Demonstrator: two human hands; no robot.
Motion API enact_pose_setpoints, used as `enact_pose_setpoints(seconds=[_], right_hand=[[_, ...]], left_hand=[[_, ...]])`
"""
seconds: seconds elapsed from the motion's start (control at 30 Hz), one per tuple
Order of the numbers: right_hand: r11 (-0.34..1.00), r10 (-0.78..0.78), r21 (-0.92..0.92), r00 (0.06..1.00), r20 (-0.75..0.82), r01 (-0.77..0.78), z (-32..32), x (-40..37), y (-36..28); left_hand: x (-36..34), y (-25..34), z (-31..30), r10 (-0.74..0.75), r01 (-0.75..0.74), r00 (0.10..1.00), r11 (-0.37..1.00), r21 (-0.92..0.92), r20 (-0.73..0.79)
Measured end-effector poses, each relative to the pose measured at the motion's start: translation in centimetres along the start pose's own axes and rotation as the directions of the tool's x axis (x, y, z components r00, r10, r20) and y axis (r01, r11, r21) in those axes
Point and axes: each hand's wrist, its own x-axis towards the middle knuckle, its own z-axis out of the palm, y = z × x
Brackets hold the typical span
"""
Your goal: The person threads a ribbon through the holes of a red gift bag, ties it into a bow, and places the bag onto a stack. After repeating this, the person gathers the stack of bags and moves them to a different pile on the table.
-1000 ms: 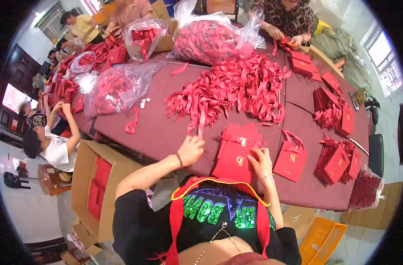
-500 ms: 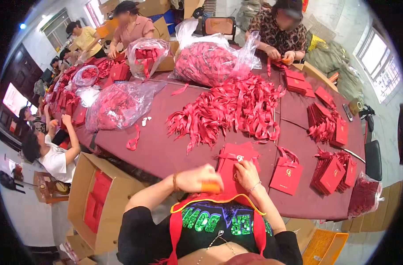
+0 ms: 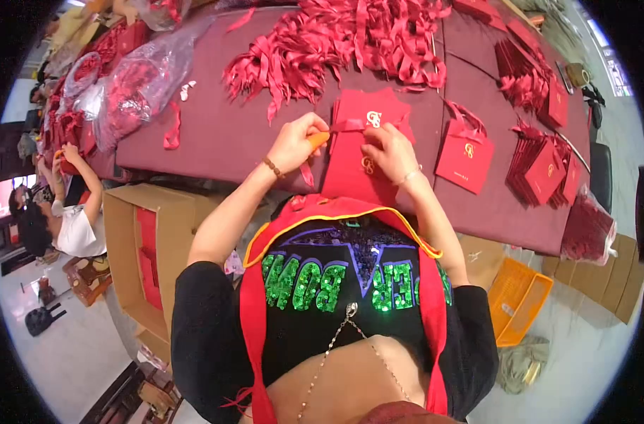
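My left hand [image 3: 297, 143] grips a small orange tool [image 3: 320, 138] with a red ribbon hanging below it. My right hand [image 3: 390, 153] pinches the top of a flat red paper gift bag [image 3: 353, 166] that lies on a stack of like bags with gold logos, at the near edge of the maroon table [image 3: 223, 138]. Both hands meet over the bag's upper edge, where a red ribbon [image 3: 348, 125] crosses it. A big heap of loose red ribbons [image 3: 336, 39] lies just beyond.
Finished red bags [image 3: 464, 157] and stacks of them [image 3: 544, 168] sit to the right. Clear plastic sacks of ribbons [image 3: 134, 88] lie far left. An open cardboard box [image 3: 149, 247] stands at my left, an orange crate [image 3: 521, 300] on the floor right. Another person [image 3: 67, 219] sits left.
My view has tilted down. Both hands have moved forward onto the red bag stack, the left one now holding the orange tool against the bag's top.
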Motion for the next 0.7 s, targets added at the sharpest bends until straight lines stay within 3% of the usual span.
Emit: enact_pose_setpoints(seconds=[0.07, 0.17, 0.7], right_hand=[[0.967, 0.128, 0.211, 0.989, 0.076, -0.141, -0.1, 0.5, 0.9], [0.890, 0.245, 0.336, 0.945, 0.217, -0.308, -0.1, 1.0, 1.9], [0.842, 0.217, 0.374, 0.878, 0.426, -0.390, 0.5, 1.4, 2.8]], left_hand=[[0.1, 0.2, 0.7, -0.033, 0.034, 0.999, 0.999, -0.026, 0.038], [0.2, 0.4, 1.8, -0.035, 0.037, 0.998, 0.999, -0.039, 0.060], [2.1, -0.6, 4.1, 0.049, -0.055, 0.998, 0.978, 0.201, 0.032]])
